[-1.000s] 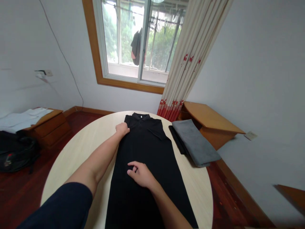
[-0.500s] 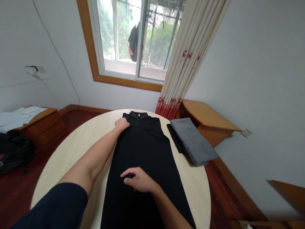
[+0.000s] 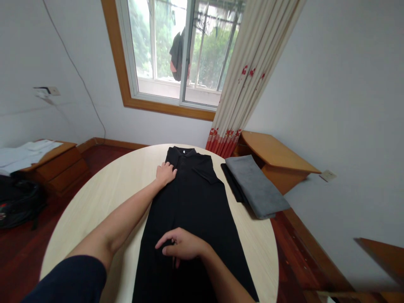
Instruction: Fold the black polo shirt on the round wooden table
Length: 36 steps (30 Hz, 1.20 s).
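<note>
A black polo shirt (image 3: 198,202) lies lengthwise on the round table, its collar at the far end and its lower part running toward me. My left hand (image 3: 166,174) rests on the shirt's left edge just below the shoulder, fingers spread over the cloth. Over the lower middle of the shirt is my right hand (image 3: 186,244), thumb and index finger apart and holding nothing; whether it touches the fabric I cannot tell. On the right side a short sleeve (image 3: 206,174) lies folded in over the body.
Folded grey cloth (image 3: 257,185) lies on black cloth (image 3: 232,183) at the right of the pale round table (image 3: 104,185). Beyond are a wooden desk (image 3: 277,151), a long curtain (image 3: 249,71) and a window. Papers cover a low wooden cabinet (image 3: 63,168) at left, near a black bag (image 3: 19,202).
My left hand has moved slightly toward me and loosened from a closed grip to spread fingers. The shirt's left shoulder edge now lies further inward. My right hand has shifted slightly nearer.
</note>
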Tool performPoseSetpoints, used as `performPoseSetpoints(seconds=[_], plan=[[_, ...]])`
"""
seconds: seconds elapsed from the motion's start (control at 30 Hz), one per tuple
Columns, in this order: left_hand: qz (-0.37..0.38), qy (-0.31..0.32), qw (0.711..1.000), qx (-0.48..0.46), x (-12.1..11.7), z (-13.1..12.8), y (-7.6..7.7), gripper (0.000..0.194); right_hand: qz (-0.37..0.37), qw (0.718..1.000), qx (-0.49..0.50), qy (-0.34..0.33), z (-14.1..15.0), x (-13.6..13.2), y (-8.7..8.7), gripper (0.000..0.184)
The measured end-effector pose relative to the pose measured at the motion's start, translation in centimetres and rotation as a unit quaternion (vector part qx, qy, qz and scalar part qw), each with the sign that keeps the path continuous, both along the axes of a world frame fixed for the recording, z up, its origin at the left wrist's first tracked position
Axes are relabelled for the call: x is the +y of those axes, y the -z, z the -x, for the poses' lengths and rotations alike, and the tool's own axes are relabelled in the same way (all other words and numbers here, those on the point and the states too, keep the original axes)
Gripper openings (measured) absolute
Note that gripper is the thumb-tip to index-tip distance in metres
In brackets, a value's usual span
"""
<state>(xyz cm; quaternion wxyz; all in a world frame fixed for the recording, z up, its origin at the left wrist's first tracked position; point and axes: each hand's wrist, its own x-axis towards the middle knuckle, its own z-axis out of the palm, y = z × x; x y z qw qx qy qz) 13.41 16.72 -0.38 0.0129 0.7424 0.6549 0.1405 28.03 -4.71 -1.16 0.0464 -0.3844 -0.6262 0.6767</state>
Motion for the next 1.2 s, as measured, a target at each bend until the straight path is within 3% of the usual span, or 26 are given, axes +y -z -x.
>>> performPoseSetpoints(seconds=[0.13,0.27,0.43,0.57,0.67,0.77,0.83,0.9,0.97,1.03,1.2], plan=[[0.008,0.033,0.999,0.010,-1.9,0.3,1.5,0.056,-0.001,1.000,-0.007,-0.006,0.0,0.0,0.2,0.028],[0.026,0.076,0.996,0.025,-5.3,0.9,3.1,0.062,0.048,0.998,0.001,-0.028,0.0,-0.2,0.1,0.026],[0.042,0.136,0.989,0.027,-11.4,2.0,3.8,0.063,0.119,0.987,0.054,-0.098,-0.3,-0.7,-0.3,0.034],[0.046,0.184,0.982,0.013,-17.2,3.5,3.9,0.061,0.157,0.967,0.077,-0.184,-0.7,-1.2,-1.4,0.056],[0.057,0.209,0.976,0.001,-21.5,4.8,3.8,0.060,0.166,0.964,0.057,-0.202,-1.5,-1.3,-2.2,0.068],[0.081,0.232,0.969,-0.015,-25.2,6.2,3.4,0.059,0.108,0.985,0.075,-0.113,-2.5,-0.7,-1.6,0.069],[0.082,0.230,0.969,-0.037,-27.3,7.1,2.9,0.058,0.001,0.992,0.122,0.033,-3.0,0.1,-0.5,0.062],[0.067,0.190,0.977,-0.069,-29.1,7.8,2.2,0.059,-0.128,0.960,0.151,0.199,-3.2,1.1,1.0,0.052],[0.065,0.135,0.983,-0.103,-30.5,8.3,1.4,0.059,-0.218,0.914,0.145,0.309,-3.4,2.0,2.3,0.044],[0.093,0.100,0.981,-0.135,-31.7,8.5,0.7,0.050,-0.255,0.891,0.130,0.352,-3.5,2.6,3.2,0.040],[0.169,0.116,0.965,-0.164,-33.1,8.6,-0.3,0.025,-0.275,0.884,0.110,0.362,-3.6,2.8,3.8,0.034]])
